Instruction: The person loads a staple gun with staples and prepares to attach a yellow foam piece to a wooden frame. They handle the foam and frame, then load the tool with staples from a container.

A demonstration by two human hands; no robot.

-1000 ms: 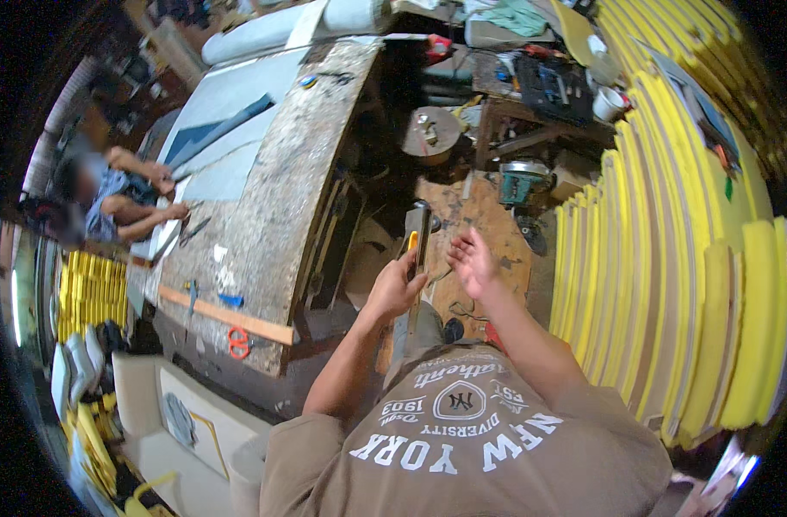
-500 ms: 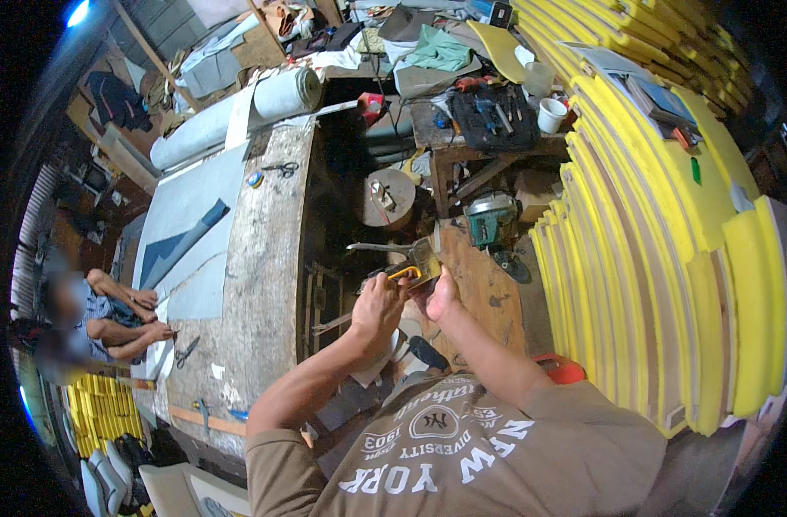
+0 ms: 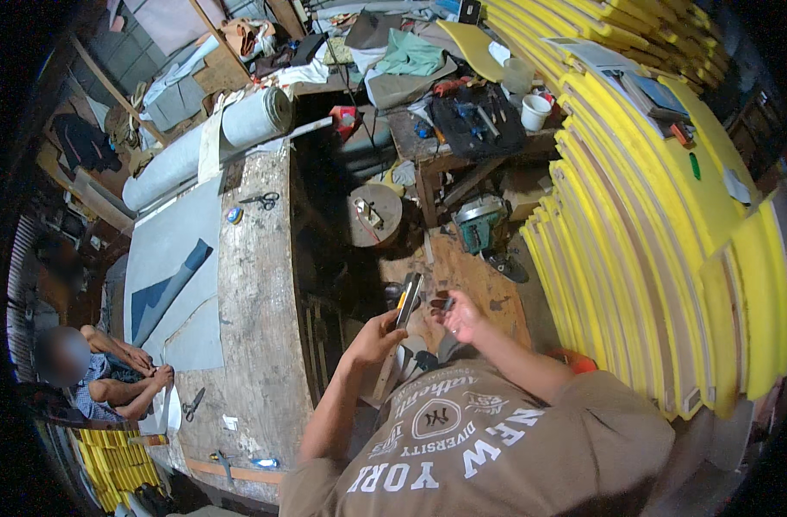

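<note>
My left hand is closed round the lower end of a narrow dark tool with a silver edge and a yellow part along its side. The tool stands tilted in front of my chest; its exact kind is unclear. To its right, apart from it, my right hand has its palm turned up and fingers curled. A small dark grey piece shows at those fingertips, too small to name. Below both hands lies a wooden board on the floor.
A worn worktable on the left carries grey sheet material, scissors and a fabric roll. Another person sits at its far side. Yellow foam-edged panels stack up on the right. A green machine stands ahead, below a tool-covered bench.
My hands were together on the tool and have parted. The tool has turned more upright in my left hand, while my right hand has drawn away to the right. My view has shifted slightly.
</note>
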